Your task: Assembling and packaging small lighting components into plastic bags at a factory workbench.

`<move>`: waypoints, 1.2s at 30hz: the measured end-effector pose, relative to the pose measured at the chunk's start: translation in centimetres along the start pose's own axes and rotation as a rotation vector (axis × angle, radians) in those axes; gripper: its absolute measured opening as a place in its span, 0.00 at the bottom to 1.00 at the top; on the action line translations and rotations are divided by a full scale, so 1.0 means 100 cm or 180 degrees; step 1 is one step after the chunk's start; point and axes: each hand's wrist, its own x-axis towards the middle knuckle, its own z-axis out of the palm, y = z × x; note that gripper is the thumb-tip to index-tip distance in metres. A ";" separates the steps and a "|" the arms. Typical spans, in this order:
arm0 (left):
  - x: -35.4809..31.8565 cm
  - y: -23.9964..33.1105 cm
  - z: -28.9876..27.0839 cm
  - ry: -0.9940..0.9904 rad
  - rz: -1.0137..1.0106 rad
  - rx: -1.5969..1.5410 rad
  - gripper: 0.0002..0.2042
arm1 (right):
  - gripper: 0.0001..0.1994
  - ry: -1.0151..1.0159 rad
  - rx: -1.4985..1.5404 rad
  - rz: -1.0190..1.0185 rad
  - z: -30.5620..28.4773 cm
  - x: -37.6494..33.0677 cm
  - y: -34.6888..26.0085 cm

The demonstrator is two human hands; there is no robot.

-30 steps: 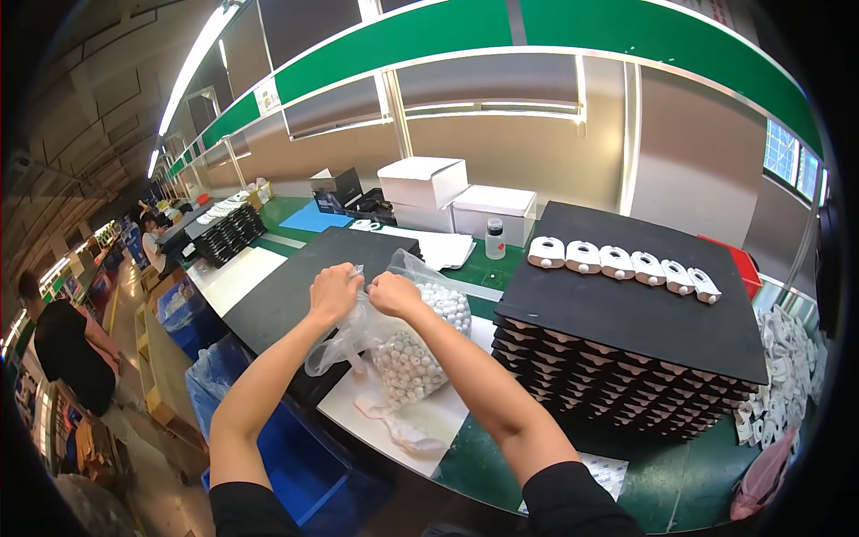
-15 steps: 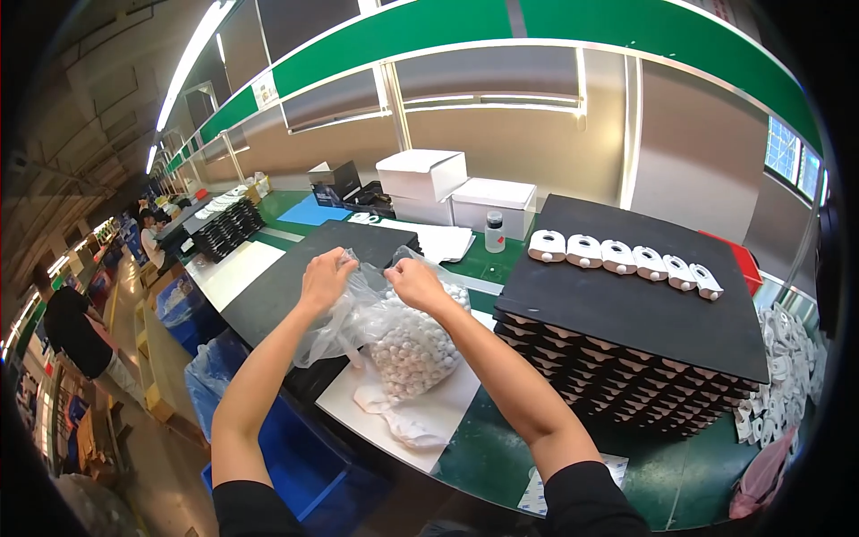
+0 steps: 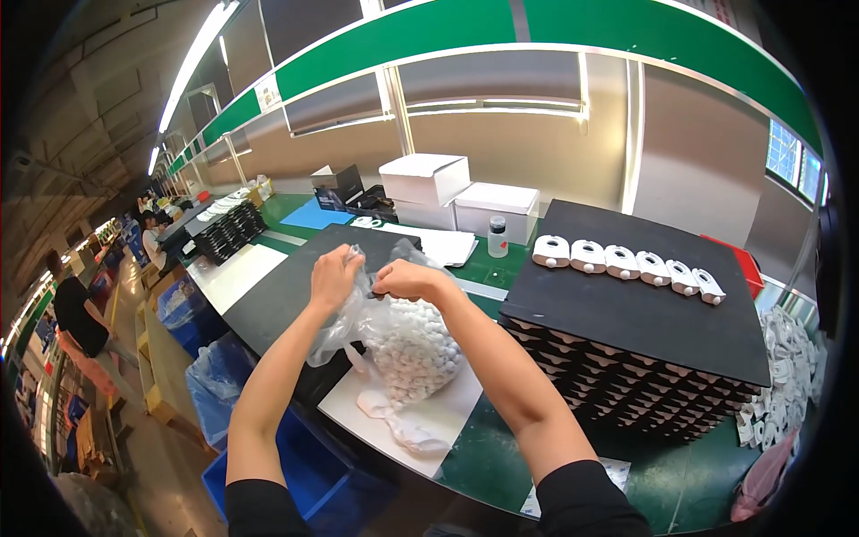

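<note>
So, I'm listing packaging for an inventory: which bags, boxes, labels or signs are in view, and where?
Clear plastic bag: full of small white parts, on a white sheet at centre, top held by left hand and right hand.
White boxes: two, rectangular, at the bench's back.
Small bottle: white, dark cap, beside the boxes.
Wall sign: small, pale, on the green band.

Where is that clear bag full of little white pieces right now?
In the head view, the clear plastic bag sits centre-left on a white sheet, its top held by the left hand and right hand, just left of the black tray stack.
</note>
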 end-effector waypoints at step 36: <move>0.016 0.014 -0.027 -0.1973 0.0279 -0.0728 0.11 | 0.15 0.1534 -0.0571 -0.0242 0.022 -0.114 -0.007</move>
